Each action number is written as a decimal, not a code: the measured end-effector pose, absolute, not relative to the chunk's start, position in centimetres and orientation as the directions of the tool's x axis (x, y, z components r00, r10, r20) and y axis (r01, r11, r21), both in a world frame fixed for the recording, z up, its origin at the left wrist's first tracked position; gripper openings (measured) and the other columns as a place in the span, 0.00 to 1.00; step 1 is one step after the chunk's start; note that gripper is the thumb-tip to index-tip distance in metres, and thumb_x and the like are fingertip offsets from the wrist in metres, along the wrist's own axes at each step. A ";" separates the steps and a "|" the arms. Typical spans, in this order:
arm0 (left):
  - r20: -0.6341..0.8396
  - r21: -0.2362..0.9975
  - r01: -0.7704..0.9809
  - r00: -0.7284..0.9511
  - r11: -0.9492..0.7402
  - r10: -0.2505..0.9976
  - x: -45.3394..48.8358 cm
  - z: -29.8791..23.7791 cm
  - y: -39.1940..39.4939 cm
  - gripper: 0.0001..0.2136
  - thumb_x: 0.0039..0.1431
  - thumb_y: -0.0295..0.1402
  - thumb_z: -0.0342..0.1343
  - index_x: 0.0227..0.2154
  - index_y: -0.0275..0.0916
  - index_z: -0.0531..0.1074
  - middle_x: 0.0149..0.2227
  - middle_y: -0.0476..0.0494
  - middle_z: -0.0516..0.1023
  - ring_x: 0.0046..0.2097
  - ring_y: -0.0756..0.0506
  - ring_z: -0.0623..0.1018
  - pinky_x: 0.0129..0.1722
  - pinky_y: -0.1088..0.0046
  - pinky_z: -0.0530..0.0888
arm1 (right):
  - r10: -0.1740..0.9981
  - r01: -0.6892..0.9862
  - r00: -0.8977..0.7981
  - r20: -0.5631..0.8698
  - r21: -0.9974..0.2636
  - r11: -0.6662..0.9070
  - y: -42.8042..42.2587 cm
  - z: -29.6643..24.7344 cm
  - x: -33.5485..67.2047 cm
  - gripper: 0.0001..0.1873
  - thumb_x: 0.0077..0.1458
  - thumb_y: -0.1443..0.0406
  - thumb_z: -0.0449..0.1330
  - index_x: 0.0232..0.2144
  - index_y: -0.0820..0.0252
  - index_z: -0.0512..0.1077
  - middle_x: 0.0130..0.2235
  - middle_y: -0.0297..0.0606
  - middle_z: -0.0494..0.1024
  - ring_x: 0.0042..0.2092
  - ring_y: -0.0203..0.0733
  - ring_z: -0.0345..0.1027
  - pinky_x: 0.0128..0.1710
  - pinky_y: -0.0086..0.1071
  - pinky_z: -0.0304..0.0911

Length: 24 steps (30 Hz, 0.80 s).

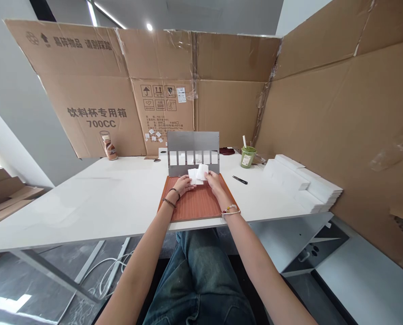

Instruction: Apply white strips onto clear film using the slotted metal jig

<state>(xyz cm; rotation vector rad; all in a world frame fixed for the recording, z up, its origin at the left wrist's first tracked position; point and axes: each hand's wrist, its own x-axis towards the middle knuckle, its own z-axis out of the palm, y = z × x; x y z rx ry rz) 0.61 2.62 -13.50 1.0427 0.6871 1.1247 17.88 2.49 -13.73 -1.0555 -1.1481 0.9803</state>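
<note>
Between my two hands are small white paper pieces (pixel 203 170), overlapping one another. My left hand (pixel 183 184) pinches the left part of them, and my right hand (pixel 212 178) grips the right piece by its lower edge. Both hands are over a reddish-brown wooden board (pixel 196 203) at the table's front edge. Just behind the board stands a grey upright panel (pixel 192 141) with a row of several white rectangles across it. My hands hide part of the panel's lower edge.
On the white table (pixel 120 194), a black pen (pixel 239 179) and a green cup (pixel 247 159) are right of the board. Stacked white sheets (pixel 296 180) lie farther right. A brown bottle (pixel 109 149) stands back left. Cardboard walls (pixel 160 58) close off the back and right.
</note>
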 end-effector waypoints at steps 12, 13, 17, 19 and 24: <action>-0.032 0.963 -0.251 0.259 0.099 0.965 1.2 -12.9 2.1 0.12 0.62 0.35 0.54 0.46 0.35 0.68 0.43 0.42 0.73 0.40 0.47 0.75 0.37 0.66 0.76 | 0.975 -0.078 0.127 0.181 -0.978 0.191 2.4 -13.5 17.8 0.14 0.61 0.60 0.57 0.44 0.64 0.70 0.43 0.39 0.73 0.41 0.40 0.70 0.41 0.38 0.69; -0.032 0.965 -0.245 0.258 0.097 0.966 1.2 -12.9 2.0 0.12 0.62 0.35 0.54 0.46 0.35 0.68 0.43 0.42 0.73 0.39 0.47 0.75 0.37 0.66 0.76 | 0.976 -0.078 0.127 0.176 -0.979 0.187 2.3 -13.5 17.8 0.14 0.61 0.60 0.57 0.44 0.64 0.70 0.43 0.39 0.73 0.41 0.40 0.70 0.41 0.38 0.69; -0.026 0.969 -0.229 0.265 0.089 0.964 1.2 -12.5 1.3 0.12 0.63 0.35 0.54 0.46 0.34 0.69 0.42 0.43 0.73 0.38 0.48 0.76 0.36 0.68 0.76 | 0.977 -0.081 0.135 0.166 -0.981 0.178 2.2 -13.3 17.8 0.14 0.61 0.60 0.57 0.44 0.64 0.69 0.43 0.39 0.73 0.41 0.40 0.70 0.40 0.38 0.69; -0.021 0.970 -0.227 0.272 0.085 0.962 1.2 -12.1 0.9 0.11 0.63 0.34 0.54 0.45 0.35 0.69 0.41 0.43 0.74 0.37 0.48 0.76 0.35 0.69 0.76 | 0.976 -0.084 0.139 0.165 -0.980 0.178 2.1 -13.2 17.8 0.14 0.61 0.60 0.58 0.44 0.64 0.69 0.44 0.39 0.73 0.42 0.40 0.70 0.41 0.38 0.69; -0.014 0.973 -0.218 0.287 0.080 0.958 1.4 -11.7 0.3 0.11 0.62 0.34 0.54 0.45 0.34 0.69 0.40 0.44 0.74 0.36 0.49 0.76 0.34 0.70 0.76 | 0.978 -0.090 0.133 0.163 -0.980 0.176 2.0 -13.1 17.7 0.14 0.61 0.60 0.58 0.44 0.64 0.69 0.44 0.39 0.73 0.41 0.40 0.70 0.41 0.38 0.69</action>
